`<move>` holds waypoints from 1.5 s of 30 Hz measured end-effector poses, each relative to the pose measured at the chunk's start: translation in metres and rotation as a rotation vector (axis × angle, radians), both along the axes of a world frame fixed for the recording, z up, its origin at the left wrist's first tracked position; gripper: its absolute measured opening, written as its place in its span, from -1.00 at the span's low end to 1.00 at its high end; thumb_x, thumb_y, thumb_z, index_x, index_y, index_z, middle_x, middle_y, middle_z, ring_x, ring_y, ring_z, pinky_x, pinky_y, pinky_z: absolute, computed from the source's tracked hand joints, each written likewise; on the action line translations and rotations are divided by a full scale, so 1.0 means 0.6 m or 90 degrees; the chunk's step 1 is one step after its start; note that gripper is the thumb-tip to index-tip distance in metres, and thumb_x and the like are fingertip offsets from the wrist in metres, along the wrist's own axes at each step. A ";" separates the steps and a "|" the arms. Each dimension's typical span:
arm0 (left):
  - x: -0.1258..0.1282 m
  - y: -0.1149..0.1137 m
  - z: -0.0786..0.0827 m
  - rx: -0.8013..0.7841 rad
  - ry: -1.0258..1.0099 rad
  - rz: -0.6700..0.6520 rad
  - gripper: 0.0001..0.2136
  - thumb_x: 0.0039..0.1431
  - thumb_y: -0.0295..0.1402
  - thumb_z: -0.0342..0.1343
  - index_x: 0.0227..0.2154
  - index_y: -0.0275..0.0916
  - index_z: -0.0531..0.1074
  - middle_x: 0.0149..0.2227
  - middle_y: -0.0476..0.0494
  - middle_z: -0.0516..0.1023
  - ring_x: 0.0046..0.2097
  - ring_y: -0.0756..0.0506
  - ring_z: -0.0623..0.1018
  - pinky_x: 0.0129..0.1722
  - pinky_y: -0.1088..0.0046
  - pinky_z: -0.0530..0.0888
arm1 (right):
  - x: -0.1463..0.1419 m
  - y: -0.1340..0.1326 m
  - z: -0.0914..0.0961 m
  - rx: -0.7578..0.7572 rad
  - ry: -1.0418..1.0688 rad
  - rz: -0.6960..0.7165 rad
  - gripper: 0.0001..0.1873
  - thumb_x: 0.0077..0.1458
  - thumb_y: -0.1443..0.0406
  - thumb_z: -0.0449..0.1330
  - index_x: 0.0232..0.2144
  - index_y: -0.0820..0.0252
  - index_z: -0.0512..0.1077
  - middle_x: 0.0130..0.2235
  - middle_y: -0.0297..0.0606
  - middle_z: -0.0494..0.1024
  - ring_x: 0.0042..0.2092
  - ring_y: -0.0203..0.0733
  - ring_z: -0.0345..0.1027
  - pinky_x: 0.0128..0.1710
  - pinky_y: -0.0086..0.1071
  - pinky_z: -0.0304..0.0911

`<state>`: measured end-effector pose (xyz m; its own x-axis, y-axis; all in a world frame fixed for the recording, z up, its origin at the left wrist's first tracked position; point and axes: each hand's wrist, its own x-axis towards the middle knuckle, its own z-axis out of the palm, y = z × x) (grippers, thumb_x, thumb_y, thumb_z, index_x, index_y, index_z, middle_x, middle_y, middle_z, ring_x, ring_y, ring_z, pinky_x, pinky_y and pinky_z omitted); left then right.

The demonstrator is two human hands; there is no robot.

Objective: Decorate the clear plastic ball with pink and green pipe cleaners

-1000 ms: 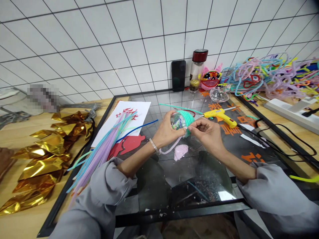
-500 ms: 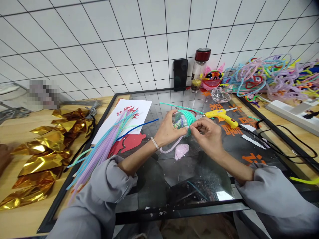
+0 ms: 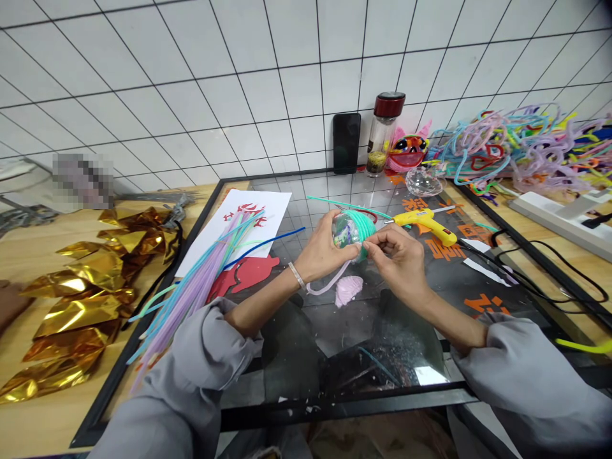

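My left hand [image 3: 321, 245] grips a clear plastic ball [image 3: 345, 231] from its left side. Green pipe cleaner [image 3: 364, 224] is wound in rows round the ball's right part. The thumb and forefinger of my right hand [image 3: 396, 252] pinch together at the lower right edge of the winding, seemingly on the pipe cleaner's end, which the fingers mostly hide. Below my left hand a lilac pipe cleaner [image 3: 329, 285] curves down. A pale pink shell-like piece [image 3: 349, 291] lies on the glass tabletop [image 3: 306, 331] under the ball.
A yellow glue gun [image 3: 425, 224] lies right of my hands, its cord trailing right. Left are a pipe-cleaner bundle [image 3: 186, 293], white paper [image 3: 277, 210] and a red cutout [image 3: 253, 273]. Behind stand a phone [image 3: 346, 143] and a glass bottle [image 3: 377, 143]. Gold foil [image 3: 81, 306] covers the far left.
Both my hands stay almost still, holding the ball and the green winding in the same place. At the far left, another person's hand has shifted slightly.
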<state>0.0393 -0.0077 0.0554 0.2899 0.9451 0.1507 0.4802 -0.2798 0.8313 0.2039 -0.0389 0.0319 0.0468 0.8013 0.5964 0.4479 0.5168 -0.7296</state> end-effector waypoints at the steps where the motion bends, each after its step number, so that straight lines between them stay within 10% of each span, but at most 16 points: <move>1: -0.001 0.001 -0.001 -0.001 -0.001 -0.006 -0.33 -0.01 -0.28 0.19 0.17 -0.32 0.13 0.21 -0.38 0.29 0.23 -0.29 0.34 0.25 0.12 0.27 | 0.000 0.000 0.000 0.000 -0.002 -0.002 -0.83 0.09 0.34 0.21 -0.54 0.18 0.41 -0.48 -0.33 0.40 -0.43 -0.26 0.30 -0.44 -0.36 0.22; 45: 0.002 -0.001 0.005 -0.032 -0.019 0.021 -0.30 -0.10 -0.35 0.20 0.16 -0.34 0.15 0.16 -0.38 0.34 0.19 -0.30 0.37 0.23 0.10 0.30 | -0.006 -0.009 0.003 0.078 -0.089 0.017 -0.88 0.07 0.44 0.15 -0.45 0.14 0.35 -0.42 -0.32 0.38 -0.41 -0.27 0.30 -0.42 -0.37 0.27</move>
<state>0.0406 -0.0083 0.0585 0.2542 0.9608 0.1106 0.4641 -0.2215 0.8577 0.2000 -0.0444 0.0339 -0.0633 0.7222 0.6887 0.5250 0.6110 -0.5925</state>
